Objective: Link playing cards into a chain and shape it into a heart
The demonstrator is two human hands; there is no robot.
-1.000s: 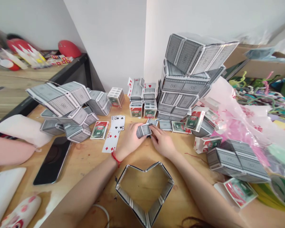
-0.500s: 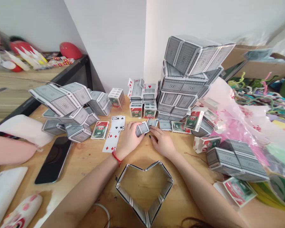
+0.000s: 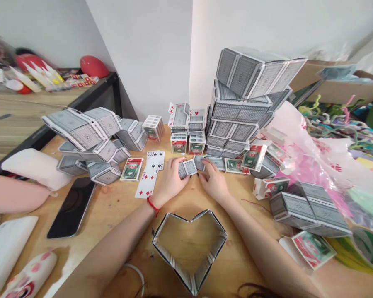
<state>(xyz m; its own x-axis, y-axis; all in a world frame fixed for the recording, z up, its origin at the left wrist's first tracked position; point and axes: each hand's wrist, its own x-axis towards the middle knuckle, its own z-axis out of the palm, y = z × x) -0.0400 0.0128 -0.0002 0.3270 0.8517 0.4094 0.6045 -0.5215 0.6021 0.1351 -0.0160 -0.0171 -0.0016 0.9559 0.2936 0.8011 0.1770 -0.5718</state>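
My left hand, with a red cord at the wrist, is closed round a small stack of playing cards, grey backs up. My right hand lies just to the right, thumb apart from the fingers. Its fingertips touch a grey-backed card on the table; part of that card is hidden. Behind them lies another grey-backed card. Face-up cards lie left of my left hand. Between my forearms stands a heart-shaped ring of folded cards.
A tall stack of card-covered blocks rises behind at right, another group at left. Card boxes lie around. A phone rests left, more card blocks right, beside plastic bags.
My right hand has moved slightly up and right, its fingers now farther over the cards. The stack in my left hand has shifted a little to the right.
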